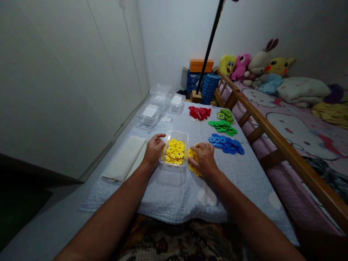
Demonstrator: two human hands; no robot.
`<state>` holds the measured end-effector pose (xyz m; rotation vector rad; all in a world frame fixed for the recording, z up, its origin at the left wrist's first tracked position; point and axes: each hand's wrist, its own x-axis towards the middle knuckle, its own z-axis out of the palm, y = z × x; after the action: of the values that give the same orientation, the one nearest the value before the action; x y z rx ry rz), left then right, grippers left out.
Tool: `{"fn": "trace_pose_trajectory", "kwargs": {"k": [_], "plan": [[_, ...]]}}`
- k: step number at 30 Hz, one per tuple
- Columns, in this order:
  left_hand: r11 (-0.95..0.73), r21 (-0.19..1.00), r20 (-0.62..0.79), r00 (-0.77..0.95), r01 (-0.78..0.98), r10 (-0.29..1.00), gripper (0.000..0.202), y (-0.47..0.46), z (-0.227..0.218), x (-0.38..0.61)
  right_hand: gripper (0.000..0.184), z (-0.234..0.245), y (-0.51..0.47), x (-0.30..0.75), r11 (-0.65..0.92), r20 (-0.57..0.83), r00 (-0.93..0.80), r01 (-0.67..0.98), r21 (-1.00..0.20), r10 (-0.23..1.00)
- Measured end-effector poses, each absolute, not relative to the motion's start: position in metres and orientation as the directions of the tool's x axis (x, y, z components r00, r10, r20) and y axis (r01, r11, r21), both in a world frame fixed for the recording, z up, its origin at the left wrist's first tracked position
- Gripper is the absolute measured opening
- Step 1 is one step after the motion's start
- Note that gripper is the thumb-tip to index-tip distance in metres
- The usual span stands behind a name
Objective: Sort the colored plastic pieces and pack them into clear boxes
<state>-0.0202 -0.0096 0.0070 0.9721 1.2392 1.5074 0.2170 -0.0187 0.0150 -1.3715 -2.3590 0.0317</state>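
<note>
A clear plastic container (186, 137) stands on the cloth in front of me, with a heap of yellow snowflake-shaped toy pieces (174, 152) inside. My left hand (155, 149) grips its left wall, fingers along the rim. To the right of the container, my right hand (203, 156) lies over a second pile of yellow pieces (196, 172), fingers curled down onto it. Just how many pieces these fingers hold is hidden. Past my right hand are a blue pile (226, 143), a green pile (223, 127), a light green pile (225, 115) and a red pile (199, 112).
Several clear containers (149, 111) with white cards stand at the table's far left. A folded cream cloth (125, 158) lies left of my left hand. A wooden bed rail (274, 139) borders the right edge; a black pole (210, 45) rises behind the table.
</note>
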Motion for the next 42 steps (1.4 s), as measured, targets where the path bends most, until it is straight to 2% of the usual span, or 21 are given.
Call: {"fn": "trace_pose_trajectory", "kwargs": {"k": [5, 8, 11, 14, 20, 25, 30, 36, 38, 42], "plan": [[-0.071, 0.983, 0.024, -0.263, -0.172, 0.964, 0.040, -0.010, 0.007, -0.020, 0.034, 0.027, -0.008, 0.229, 0.453, 0.370, -0.345, 0.853, -0.260, 0.863], [-0.057, 0.982, 0.011, -0.253, -0.178, 0.967, 0.041, -0.010, 0.008, -0.020, 0.037, 0.040, -0.004, 0.228, 0.428, 0.371, -0.298, 0.837, -0.341, 0.880], [-0.058, 0.981, 0.010, -0.248, -0.187, 0.969, 0.041, -0.009, 0.008, -0.020, 0.030, 0.052, -0.004, 0.215, 0.463, 0.341, -0.331, 0.760, -0.456, 0.880], [-0.062, 0.979, 0.012, -0.248, -0.194, 0.969, 0.040, -0.009, 0.007, -0.020, 0.022, 0.060, -0.007, 0.195, 0.503, 0.258, -0.433, 0.704, -0.502, 0.864], [-0.051, 0.976, -0.002, -0.241, -0.210, 0.971, 0.040, -0.011, 0.009, -0.019, 0.028, 0.067, -0.013, 0.158, 0.529, 0.075, -0.555, 0.732, -0.430, 0.829], [-0.042, 0.976, -0.010, -0.236, -0.216, 0.972, 0.039, -0.012, 0.012, -0.019, 0.015, 0.067, -0.013, 0.141, 0.562, 0.008, -0.603, 0.739, -0.372, 0.798], [-0.045, 0.975, -0.009, -0.239, -0.220, 0.971, 0.040, -0.011, 0.010, -0.020, 0.016, 0.064, -0.010, 0.143, 0.560, 0.038, -0.597, 0.726, -0.399, 0.801], [-0.065, 0.982, 0.018, -0.253, -0.179, 0.967, 0.040, -0.011, 0.009, -0.019, 0.019, 0.066, 0.006, 0.185, 0.475, 0.217, -0.424, 0.742, -0.473, 0.879], [-0.061, 0.984, 0.016, -0.257, -0.165, 0.966, 0.040, -0.010, 0.008, -0.020, 0.017, 0.065, 0.011, 0.204, 0.451, 0.206, -0.402, 0.766, -0.457, 0.892], [-0.055, 0.986, 0.013, -0.259, -0.155, 0.966, 0.040, -0.009, 0.008, -0.020, 0.013, 0.058, 0.012, 0.226, 0.426, 0.084, -0.427, 0.828, -0.364, 0.901]]}}
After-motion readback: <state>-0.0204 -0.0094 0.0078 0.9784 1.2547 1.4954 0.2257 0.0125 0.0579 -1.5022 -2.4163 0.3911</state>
